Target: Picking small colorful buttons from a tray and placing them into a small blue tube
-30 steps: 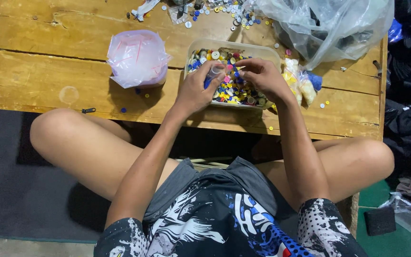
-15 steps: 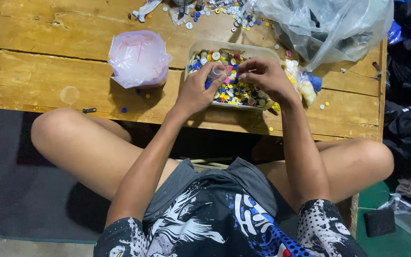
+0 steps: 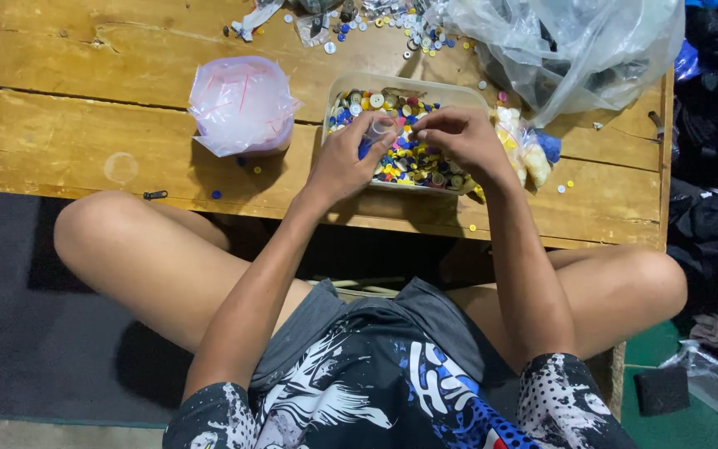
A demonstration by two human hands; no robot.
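Centrally, pink bag (image 3: 241,104) beside button tub (image 3: 400,87).

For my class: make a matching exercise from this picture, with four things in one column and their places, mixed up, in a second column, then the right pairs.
Things:
1. clear tub of coloured buttons
2. pink-tinted plastic bag bundle
3. large clear plastic bag
4. small clear bag

Places:
A. far right corner of the wooden table
B. under both hands
C. between the left hand and right hand
D. left of the tub

Pairs: 1-B, 2-D, 3-A, 4-C
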